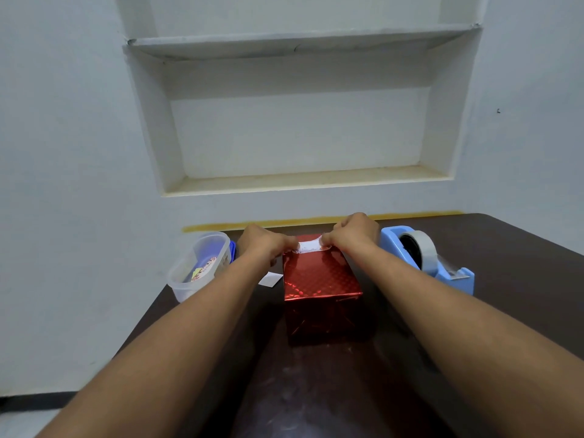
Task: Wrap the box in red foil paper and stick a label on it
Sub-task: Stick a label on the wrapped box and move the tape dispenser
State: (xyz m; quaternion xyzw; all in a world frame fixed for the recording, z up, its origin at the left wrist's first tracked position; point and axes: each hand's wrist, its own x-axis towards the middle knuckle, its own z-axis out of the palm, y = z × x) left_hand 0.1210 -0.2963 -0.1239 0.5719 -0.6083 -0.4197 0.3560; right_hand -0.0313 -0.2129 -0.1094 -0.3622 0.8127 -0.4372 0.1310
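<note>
Red foil-wrapped box (320, 279) at frame centre on tabletop (505, 248). Left hand (265, 241) and right hand (354, 233) pinching white label (310, 246) at far top edge. Tape dispenser (426, 259) right, plastic tub (199, 267) left.

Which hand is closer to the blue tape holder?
Right. The right hand is just left of the tape holder, pinching the white strip. The left hand pinches the strip's other end, farther away.

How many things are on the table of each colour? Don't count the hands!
Red: 1, the box
Blue: 2, the tape holder and a lid
White: 2, the label and a paper scrap
Clear: 1, the tub
Total: 6
</note>
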